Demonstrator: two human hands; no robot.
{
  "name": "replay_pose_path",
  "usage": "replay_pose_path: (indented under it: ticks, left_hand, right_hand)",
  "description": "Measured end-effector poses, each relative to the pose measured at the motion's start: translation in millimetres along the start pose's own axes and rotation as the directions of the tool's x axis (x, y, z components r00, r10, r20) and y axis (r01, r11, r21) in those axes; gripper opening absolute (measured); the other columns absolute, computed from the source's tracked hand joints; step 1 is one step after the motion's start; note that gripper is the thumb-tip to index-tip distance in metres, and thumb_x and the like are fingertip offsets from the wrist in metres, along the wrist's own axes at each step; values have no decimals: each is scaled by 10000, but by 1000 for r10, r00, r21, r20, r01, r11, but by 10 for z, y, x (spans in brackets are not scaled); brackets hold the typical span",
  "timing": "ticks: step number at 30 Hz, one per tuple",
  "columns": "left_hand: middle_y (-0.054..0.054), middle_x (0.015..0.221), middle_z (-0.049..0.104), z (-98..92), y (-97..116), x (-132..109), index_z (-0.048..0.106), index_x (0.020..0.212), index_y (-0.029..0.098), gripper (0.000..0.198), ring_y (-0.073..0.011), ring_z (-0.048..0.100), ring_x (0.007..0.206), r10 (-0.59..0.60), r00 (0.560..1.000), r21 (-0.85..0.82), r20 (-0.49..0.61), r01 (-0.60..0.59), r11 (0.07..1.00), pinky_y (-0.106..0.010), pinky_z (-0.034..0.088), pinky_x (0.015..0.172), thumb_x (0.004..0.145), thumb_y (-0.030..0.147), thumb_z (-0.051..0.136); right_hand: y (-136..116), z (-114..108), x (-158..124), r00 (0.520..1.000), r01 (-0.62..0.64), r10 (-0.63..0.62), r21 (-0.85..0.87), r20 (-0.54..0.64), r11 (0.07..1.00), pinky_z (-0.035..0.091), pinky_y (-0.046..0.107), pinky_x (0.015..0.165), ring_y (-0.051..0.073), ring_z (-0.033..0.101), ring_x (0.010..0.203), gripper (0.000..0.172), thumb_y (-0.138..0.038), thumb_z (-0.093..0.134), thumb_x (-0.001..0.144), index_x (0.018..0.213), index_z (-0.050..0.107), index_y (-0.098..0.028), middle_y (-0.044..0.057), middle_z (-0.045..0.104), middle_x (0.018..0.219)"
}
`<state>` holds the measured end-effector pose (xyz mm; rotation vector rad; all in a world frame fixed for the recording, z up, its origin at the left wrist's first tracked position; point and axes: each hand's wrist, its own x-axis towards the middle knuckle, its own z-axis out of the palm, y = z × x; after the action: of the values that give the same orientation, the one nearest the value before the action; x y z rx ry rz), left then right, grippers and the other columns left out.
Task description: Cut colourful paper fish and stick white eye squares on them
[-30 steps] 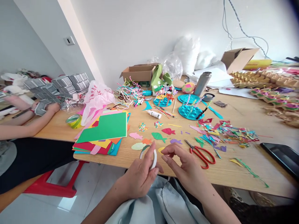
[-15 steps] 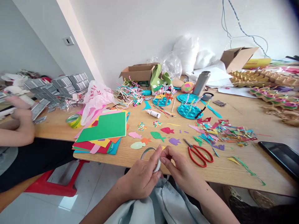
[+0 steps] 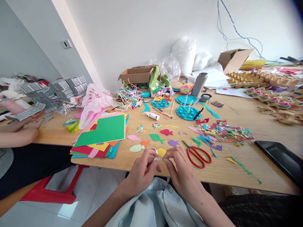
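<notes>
Bench [image 3: 248, 118]: wood-toned top, crowded along the back. Far left, another person's forearm [image 3: 16, 138] lies at its edge, near a pile of grey blocks [image 3: 56, 91].

Cardboard box [image 3: 137, 75]: at the back against the wall, flaps open. Paper stack [image 3: 104, 129]: left of centre, sheets fanned unevenly, green uppermost.

Steel flask [image 3: 199, 85]: upright, back right of centre, behind two blue discs [image 3: 188, 112] with stems standing on the nearer one.

Left hand [image 3: 140, 168]: above the front edge of the bench; grip closed, thumb and fingers pinching a white ring [image 3: 154, 151], which is mostly hidden by the fingers. Right hand [image 3: 183, 167]: just beside it, apart from the left; grip closed, thumb and forefinger pinching the end of a whitish strip [image 3: 158, 158] that spans the gap between the hands.

Dark phone [image 3: 279, 160]: flat, right front. Red-handled scissors [image 3: 199, 156]: on the bench just right of the right hand, blades slightly parted. Glue bottle [image 3: 152, 115]: lying on its side.

Paper fish [image 3: 156, 138]: loosely grouped beyond the hands, in several colours. Yellow paper piece [image 3: 162, 152]: just past the fingertips, partly covered. Confetti [image 3: 141, 128]: two small heaps behind the fish.
</notes>
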<state>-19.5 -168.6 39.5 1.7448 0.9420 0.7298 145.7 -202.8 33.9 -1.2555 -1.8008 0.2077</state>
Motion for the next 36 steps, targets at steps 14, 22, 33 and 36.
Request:
replay_pose_path:
  ticks: [14, 22, 33, 36]
  left_hand:
    - [4, 613, 673, 80, 29, 149, 394, 948, 205, 163, -61, 306, 370, -138, 989, -351, 60, 151, 924, -192, 224, 395, 892, 354, 430]
    - [-11, 562, 678, 142, 74, 249, 436, 921, 192, 220, -66, 297, 342, -174, 985, -380, -1, 161, 911, -186, 207, 361, 846, 394, 482]
    - [-1, 516, 664, 217, 93, 318, 454, 899, 190, 220, -55, 263, 320, -180, 981, -351, -75, 143, 925, -178, 172, 338, 828, 392, 504]
    - [-2, 513, 663, 223, 107, 310, 454, 895, 191, 213, -56, 276, 321, -188, 978, -355, -85, 147, 923, -175, 180, 341, 829, 387, 507]
  right_hand:
    - [993, -438, -522, 946, -153, 324, -833, 33, 532, 406, 382, 679, 274, 525, 753, 195, -46, 413, 824, 781, 563, -164, 140, 589, 786]
    - [668, -515, -465, 911, -390, 404, -154, 76, 908, 500, 340, 731, 213, 616, 869, 197, -242, 364, 904, 984, 541, -211, 99, 646, 958]
    - [125, -463, -361, 835, -462, 380, 133, 398, 877, 426, 246, 603, 142, 510, 661, 200, -378, 487, 888, 829, 565, -205, -5, 561, 703]
    - [99, -438, -354, 814, -476, 384, 122, 436, 871, 385, 232, 570, 128, 476, 628, 203, -361, 498, 874, 771, 555, -196, -24, 528, 664]
